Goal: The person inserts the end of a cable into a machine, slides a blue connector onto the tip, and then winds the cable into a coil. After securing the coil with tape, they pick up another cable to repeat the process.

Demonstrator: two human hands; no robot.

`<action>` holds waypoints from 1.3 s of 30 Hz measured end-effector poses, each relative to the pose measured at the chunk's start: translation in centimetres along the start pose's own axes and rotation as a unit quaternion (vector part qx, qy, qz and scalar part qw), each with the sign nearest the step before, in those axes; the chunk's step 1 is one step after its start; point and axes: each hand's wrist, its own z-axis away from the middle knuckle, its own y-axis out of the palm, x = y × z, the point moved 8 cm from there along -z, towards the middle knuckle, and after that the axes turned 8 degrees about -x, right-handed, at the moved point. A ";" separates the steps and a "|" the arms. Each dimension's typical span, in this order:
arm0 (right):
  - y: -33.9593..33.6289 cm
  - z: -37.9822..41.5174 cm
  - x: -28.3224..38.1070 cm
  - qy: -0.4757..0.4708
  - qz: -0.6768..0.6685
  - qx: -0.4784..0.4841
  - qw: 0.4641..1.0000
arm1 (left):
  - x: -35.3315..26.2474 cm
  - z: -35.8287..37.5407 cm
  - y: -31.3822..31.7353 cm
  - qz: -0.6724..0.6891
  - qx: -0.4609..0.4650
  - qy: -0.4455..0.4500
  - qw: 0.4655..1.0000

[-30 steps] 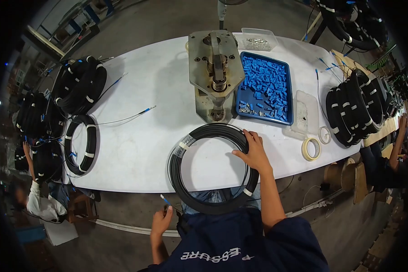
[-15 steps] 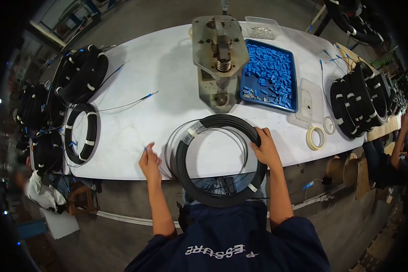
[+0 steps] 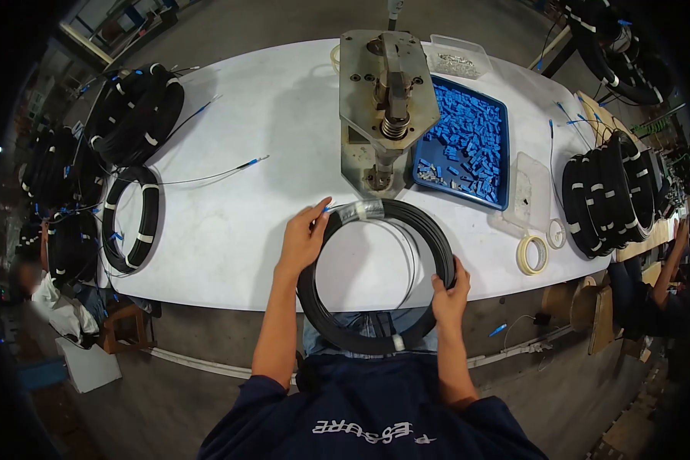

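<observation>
A large coil of black cable (image 3: 435,238) leans at the table's front edge, its lower part over my lap. My right hand (image 3: 450,294) grips the coil's right side, thumb inside the ring. My left hand (image 3: 305,236) is closed at the upper left of the coil, pinching a cable end with a small blue connector (image 3: 328,207) at the fingertips. Beside those fingertips, a clear plastic wrap (image 3: 359,211) with a white band goes round the coil. Another white tape band (image 3: 398,342) circles its bottom. Just beyond the coil stands a metal hand press (image 3: 383,115).
Right of the press is a blue tray (image 3: 506,153) of blue connectors, with a clear box (image 3: 479,57) behind. A clear plastic case (image 3: 530,192) and tape roll (image 3: 532,254) lie nearer. Taped cable coils (image 3: 134,218) stand left; more coils (image 3: 606,192) stand right, near another person's arm (image 3: 671,264).
My left hand has moved up and right to the coil's top left with the cable end. The coil has turned clockwise, its clear wrap now at the top. My right hand sits lower.
</observation>
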 end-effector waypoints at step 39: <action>4.8 -1.8 5.0 -0.117 -0.028 0.095 0.988 | -6.7 -3.6 8.5 -0.029 0.227 0.183 0.956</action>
